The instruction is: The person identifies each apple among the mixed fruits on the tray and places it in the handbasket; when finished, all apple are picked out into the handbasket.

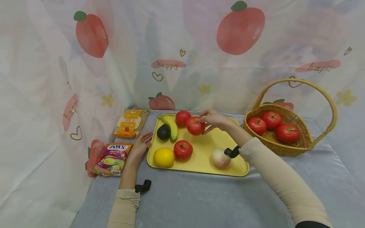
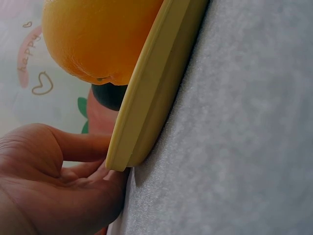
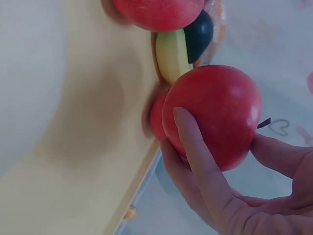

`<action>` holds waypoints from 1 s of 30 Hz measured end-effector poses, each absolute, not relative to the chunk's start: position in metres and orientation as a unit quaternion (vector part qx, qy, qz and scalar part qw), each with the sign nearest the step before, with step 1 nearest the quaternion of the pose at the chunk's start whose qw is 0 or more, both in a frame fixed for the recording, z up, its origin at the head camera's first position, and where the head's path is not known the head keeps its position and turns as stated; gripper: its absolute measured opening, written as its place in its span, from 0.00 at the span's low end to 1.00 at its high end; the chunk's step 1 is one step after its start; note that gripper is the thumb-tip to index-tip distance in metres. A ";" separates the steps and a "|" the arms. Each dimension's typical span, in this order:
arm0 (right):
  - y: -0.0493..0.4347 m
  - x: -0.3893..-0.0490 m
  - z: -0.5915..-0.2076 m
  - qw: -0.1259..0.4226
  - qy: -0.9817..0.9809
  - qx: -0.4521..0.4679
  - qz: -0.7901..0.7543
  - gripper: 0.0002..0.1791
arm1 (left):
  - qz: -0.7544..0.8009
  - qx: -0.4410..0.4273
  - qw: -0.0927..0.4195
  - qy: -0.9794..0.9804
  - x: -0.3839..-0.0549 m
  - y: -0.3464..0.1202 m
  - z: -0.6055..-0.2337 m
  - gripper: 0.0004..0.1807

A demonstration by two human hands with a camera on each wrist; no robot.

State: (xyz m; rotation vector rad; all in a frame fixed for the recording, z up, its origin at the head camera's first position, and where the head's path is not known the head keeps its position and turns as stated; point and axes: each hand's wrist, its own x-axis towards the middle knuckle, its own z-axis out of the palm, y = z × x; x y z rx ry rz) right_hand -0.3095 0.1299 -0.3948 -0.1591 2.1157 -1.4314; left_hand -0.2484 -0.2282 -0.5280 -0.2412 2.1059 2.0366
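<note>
My right hand [image 1: 214, 120] holds a red apple [image 3: 212, 117] above the back part of the yellow tray [image 1: 205, 155], its fingers and thumb around the fruit. A short dark stem shows on the apple in the right wrist view. At the tray's left edge rests my left hand [image 1: 141, 145], fingers extended; its thumb meets the rim in the left wrist view. On the tray lie a lemon-like yellow fruit [image 1: 163, 157], a dark avocado [image 1: 163, 132], a banana [image 1: 172, 126], a red apple [image 1: 183, 150], another red fruit [image 1: 183, 118] and a pale round fruit [image 1: 220, 158].
A wicker basket [image 1: 293, 150] with a tall handle stands right of the tray, holding three red fruits [image 1: 287, 133]. Left of the tray lie an orange-and-clear food bag [image 1: 131, 123] and a purple candy bag [image 1: 112, 159]. A printed curtain [image 1: 199, 41] hangs behind the grey-covered table [image 1: 194, 199].
</note>
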 end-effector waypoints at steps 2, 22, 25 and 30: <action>0.137 -0.307 -0.391 0.285 0.790 -0.060 -0.539 0.33 | 0.690 -0.080 0.102 0.712 -0.249 -0.228 -0.528 0.33; 0.172 -0.294 -0.380 0.274 0.784 -0.066 -0.553 0.33 | 0.698 -0.080 0.102 0.705 -0.248 -0.229 -0.526 0.34; 0.175 -0.293 -0.378 0.275 0.785 -0.065 -0.551 0.33 | 0.696 -0.082 0.101 0.706 -0.248 -0.228 -0.526 0.34; 0.181 -0.291 -0.378 0.277 0.787 -0.059 -0.548 0.34 | 0.695 -0.083 0.100 0.707 -0.248 -0.228 -0.528 0.34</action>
